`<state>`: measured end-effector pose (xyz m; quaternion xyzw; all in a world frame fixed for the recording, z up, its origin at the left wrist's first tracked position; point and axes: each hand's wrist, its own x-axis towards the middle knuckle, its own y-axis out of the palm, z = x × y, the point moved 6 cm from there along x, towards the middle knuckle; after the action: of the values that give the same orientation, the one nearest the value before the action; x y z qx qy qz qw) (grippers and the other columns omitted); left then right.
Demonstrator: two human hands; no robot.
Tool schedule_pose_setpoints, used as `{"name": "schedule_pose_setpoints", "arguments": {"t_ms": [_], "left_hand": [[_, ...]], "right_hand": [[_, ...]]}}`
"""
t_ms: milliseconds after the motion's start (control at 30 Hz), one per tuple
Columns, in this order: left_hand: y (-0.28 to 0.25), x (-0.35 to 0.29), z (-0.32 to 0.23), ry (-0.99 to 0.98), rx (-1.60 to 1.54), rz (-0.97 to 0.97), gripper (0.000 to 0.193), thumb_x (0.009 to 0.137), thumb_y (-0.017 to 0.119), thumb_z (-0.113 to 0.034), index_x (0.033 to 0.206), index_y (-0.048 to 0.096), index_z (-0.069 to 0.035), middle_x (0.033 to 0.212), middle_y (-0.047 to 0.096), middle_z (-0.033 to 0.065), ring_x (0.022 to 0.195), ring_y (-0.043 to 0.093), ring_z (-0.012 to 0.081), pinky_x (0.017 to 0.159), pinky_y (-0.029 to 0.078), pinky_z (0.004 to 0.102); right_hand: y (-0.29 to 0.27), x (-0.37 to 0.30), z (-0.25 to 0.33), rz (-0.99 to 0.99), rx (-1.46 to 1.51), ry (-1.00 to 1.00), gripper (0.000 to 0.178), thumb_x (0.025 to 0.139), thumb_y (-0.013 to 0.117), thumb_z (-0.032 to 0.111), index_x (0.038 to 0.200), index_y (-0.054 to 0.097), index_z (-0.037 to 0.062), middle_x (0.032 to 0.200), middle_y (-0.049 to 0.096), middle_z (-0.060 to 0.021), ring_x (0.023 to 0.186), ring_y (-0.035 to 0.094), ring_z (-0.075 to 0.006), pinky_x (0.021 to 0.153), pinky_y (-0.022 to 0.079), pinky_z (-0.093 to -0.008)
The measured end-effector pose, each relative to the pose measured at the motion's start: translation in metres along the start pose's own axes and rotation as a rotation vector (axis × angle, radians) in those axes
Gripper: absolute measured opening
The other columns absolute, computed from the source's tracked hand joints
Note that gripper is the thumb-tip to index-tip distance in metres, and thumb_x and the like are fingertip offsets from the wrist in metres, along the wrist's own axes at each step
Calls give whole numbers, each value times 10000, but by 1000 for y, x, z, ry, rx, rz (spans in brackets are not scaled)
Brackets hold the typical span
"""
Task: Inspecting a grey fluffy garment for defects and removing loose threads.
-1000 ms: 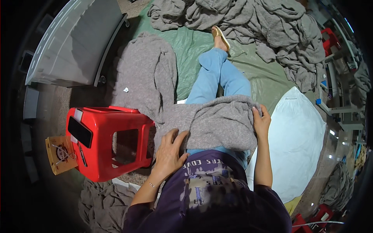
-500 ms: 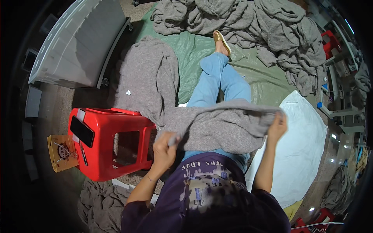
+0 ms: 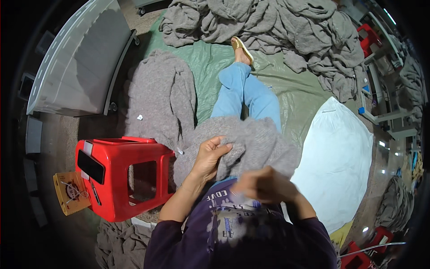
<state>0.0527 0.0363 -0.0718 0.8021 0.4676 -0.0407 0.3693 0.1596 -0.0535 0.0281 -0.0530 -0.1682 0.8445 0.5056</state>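
A grey knitted garment (image 3: 255,143) lies bunched on my lap, over my legs in blue jeans (image 3: 244,92). My left hand (image 3: 209,157) grips a fold of it near its left side. My right hand (image 3: 264,184) is blurred with motion, close to my chest just below the garment's near edge; whether it holds the cloth cannot be told. Another grey knit piece (image 3: 159,103) is spread on the floor to my left.
A red plastic stool (image 3: 121,177) lies on its side at my left, with a dark phone (image 3: 90,166) on it and a small yellow card (image 3: 71,193) beside it. A heap of grey garments (image 3: 277,27) lies ahead on a green tarp (image 3: 210,62). A pale sheet (image 3: 336,161) lies at right.
The garment was spread wide across my lap between both hands. Both hands came inward and gathered it into a bunch; my right hand swung from the garment's right edge toward my chest.
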Motion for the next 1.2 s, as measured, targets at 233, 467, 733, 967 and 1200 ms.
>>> {"name": "schedule_pose_setpoints", "arguments": {"t_ms": [233, 467, 733, 967, 1200], "left_hand": [[-32, -23, -4, 164, 121, -174, 175, 783, 612, 56, 940, 640, -16, 703, 582, -49, 552, 450, -18, 496, 324, 149], [-40, -31, 3, 176, 465, -268, 138, 795, 632, 50, 922, 647, -2, 658, 529, -79, 534, 399, -27, 460, 271, 154], [-48, -33, -1, 86, 291, -206, 103, 789, 663, 38, 890, 652, 22, 749, 649, 10, 603, 533, 15, 530, 407, 156], [-55, -32, 5, 257, 274, -419, 81, 769, 613, 57, 820, 629, -4, 706, 596, -31, 569, 477, 1, 495, 357, 158], [-52, -21, 6, 319, 436, -475, 81, 765, 594, 57, 798, 613, -15, 705, 569, -52, 573, 455, -9, 490, 339, 159]], "right_hand": [[-3, 46, -59, -514, -77, -168, 264, 718, 555, -49, 956, 637, 30, 1153, 543, -155, 895, 603, -258, 753, 476, -330], [6, 44, -71, -161, 20, 116, 247, 732, 560, -42, 965, 620, 11, 978, 568, -138, 840, 577, -263, 738, 454, -340], [9, 42, -72, -151, 4, 55, 225, 745, 564, -36, 965, 599, -5, 896, 556, -141, 806, 571, -292, 710, 450, -345], [21, 42, -64, -211, 7, 45, 237, 741, 566, -40, 975, 578, -4, 888, 548, -153, 796, 575, -312, 692, 451, -354], [34, 39, -56, -282, -59, -50, 289, 715, 606, -77, 992, 594, 2, 867, 539, -146, 697, 582, -301, 596, 459, -357]]}}
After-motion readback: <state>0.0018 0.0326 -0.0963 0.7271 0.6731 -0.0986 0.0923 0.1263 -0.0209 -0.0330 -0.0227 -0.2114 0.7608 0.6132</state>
